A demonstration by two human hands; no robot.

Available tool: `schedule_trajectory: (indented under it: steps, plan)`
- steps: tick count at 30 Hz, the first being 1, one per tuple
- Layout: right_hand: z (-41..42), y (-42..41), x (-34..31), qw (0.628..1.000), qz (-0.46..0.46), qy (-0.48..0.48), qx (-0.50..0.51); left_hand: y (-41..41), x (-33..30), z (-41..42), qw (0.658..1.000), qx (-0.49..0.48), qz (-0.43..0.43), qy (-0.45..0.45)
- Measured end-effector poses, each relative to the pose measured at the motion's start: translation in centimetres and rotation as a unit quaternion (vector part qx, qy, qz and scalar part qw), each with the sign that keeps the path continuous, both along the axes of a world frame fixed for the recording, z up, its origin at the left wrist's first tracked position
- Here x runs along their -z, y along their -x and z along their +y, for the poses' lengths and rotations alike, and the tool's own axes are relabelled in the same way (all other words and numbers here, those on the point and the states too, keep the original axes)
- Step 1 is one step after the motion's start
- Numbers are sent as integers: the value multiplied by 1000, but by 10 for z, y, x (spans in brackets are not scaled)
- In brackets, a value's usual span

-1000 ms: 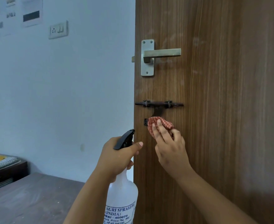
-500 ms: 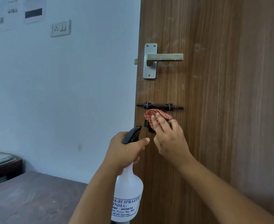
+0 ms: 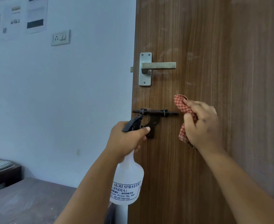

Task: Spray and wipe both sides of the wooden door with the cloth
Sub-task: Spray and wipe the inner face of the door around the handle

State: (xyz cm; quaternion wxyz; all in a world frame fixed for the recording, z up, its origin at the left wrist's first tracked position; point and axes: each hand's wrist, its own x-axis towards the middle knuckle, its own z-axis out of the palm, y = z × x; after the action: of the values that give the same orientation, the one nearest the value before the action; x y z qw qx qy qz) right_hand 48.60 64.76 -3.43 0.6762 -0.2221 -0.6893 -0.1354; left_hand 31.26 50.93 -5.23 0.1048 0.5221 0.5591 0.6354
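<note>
The cloth [image 3: 184, 110] is bunched in the right hand [image 3: 201, 125] and pressed to the wooden door [image 3: 213, 159] beside the bolt [image 3: 155, 112], for wiping. The spray bottle [image 3: 127, 180] is gripped by the left hand [image 3: 125, 139], kept ready near the door's free edge.

Bare wood is left open across the wooden door [image 3: 230, 62] right of the lever handle [image 3: 157, 66]; the edge strip is obstructed by that handle and the black bolt [image 3: 154, 112], between which a narrow band is left free
</note>
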Motion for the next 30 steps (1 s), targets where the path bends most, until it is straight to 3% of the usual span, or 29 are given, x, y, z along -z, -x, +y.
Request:
schedule_trajectory:
  steps: [4,7,11,14,19,25,26,28,30]
  plan:
    - [8,42,1,995,-82,26,52,5,-1,-2,1000,-15,3,-4]
    - [12,67,5,974,-158,-56,151,8,1,0,1000,-20,-10,-9]
    - [41,40,-18,941,-240,-167,171,7,1,5,1000,-29,-2,-5]
    - [54,28,-4,950,-207,-166,165,5,1,8,1000,-27,-4,-14]
    - [43,60,27,994,-14,-41,99,3,6,7,1000,-20,-16,-16]
    - [24,96,68,985,166,40,21,17,17,-7,999,-39,-11,-8]
    - [20,103,79,989,146,14,8,21,18,-9,999,-45,-10,-8]
    - [15,112,93,994,15,-105,14,28,19,-12,999,-53,-7,-9]
    - [17,115,84,979,-54,-179,78,35,20,-14,998,-57,-2,-10]
